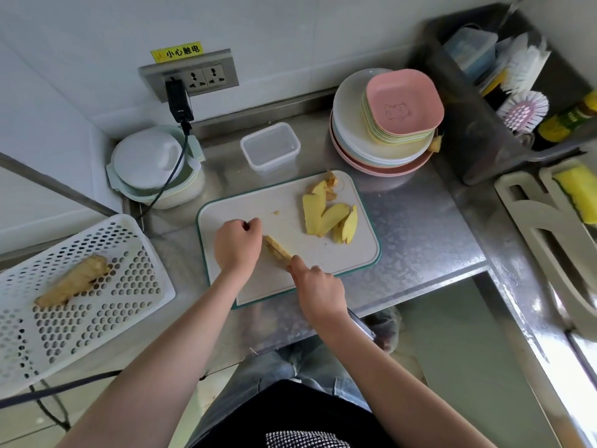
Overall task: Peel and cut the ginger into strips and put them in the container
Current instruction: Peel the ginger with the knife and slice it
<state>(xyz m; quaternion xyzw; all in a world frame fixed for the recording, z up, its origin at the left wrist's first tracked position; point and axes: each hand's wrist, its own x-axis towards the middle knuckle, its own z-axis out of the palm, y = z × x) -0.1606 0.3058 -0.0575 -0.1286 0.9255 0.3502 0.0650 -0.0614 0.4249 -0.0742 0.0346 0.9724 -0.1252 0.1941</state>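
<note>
Cutting stage, judging by the layout: a ginger piece (278, 250) lies on the board (290, 276) between both hands, peeled slices (326, 218) fanned just beyond it, scraps of peel (331, 182) at the board's far edge. Left hand (237, 244) is curled knuckles-up over the piece's far end, seemingly steadying it; fingertips hidden. Right hand (318, 291) is fisted at the near end, a dark handle poking out behind the wrist; probably a knife, blade not visible. Container (270, 147) sits empty behind the board, no strips in it yet. Next move likely calls for thin lengthwise cuts with fingertips tucked clear. An unpeeled root (74, 281) waits in the basket (129, 305).
</note>
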